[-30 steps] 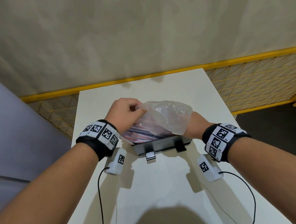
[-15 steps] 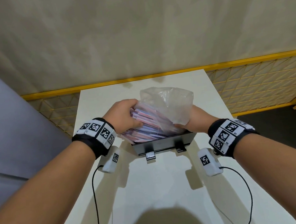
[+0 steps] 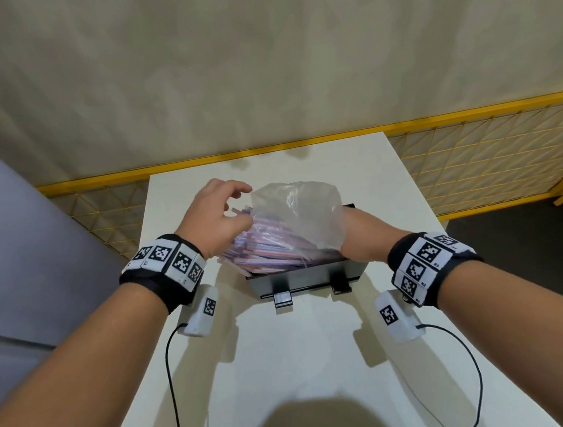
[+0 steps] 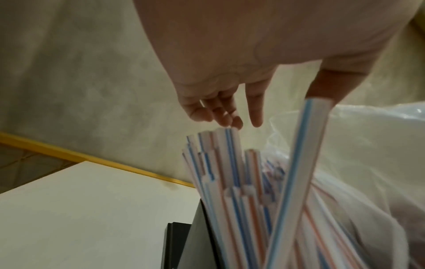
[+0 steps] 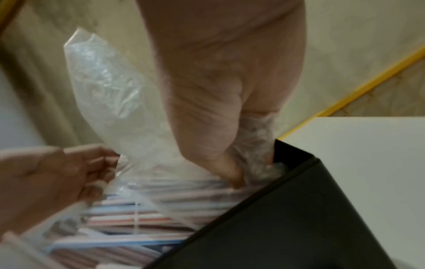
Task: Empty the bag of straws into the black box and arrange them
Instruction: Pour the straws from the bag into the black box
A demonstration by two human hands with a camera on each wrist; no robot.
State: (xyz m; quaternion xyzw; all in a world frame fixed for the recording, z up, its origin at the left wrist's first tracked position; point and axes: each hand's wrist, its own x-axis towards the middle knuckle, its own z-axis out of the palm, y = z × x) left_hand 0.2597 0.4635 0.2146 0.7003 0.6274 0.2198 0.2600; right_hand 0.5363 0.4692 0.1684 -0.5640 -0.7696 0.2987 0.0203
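Right now the black box [image 3: 305, 274] sits on the counter [image 3: 288, 367], piled with striped straws [image 3: 266, 245] whose ends still lie inside the clear bag [image 3: 302, 211]. Left hand [image 3: 217, 217] hovers at the straws' left ends, fingers loosely spread, gripping nothing. Right hand [image 3: 361, 236] seems to pinch the bag's lower end inside the box, though blur hides the fingers.

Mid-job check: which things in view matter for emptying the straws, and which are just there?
Job:
straws
plastic bag
black box
left hand
right hand

Just there:
white table
yellow mesh fence
wrist cables
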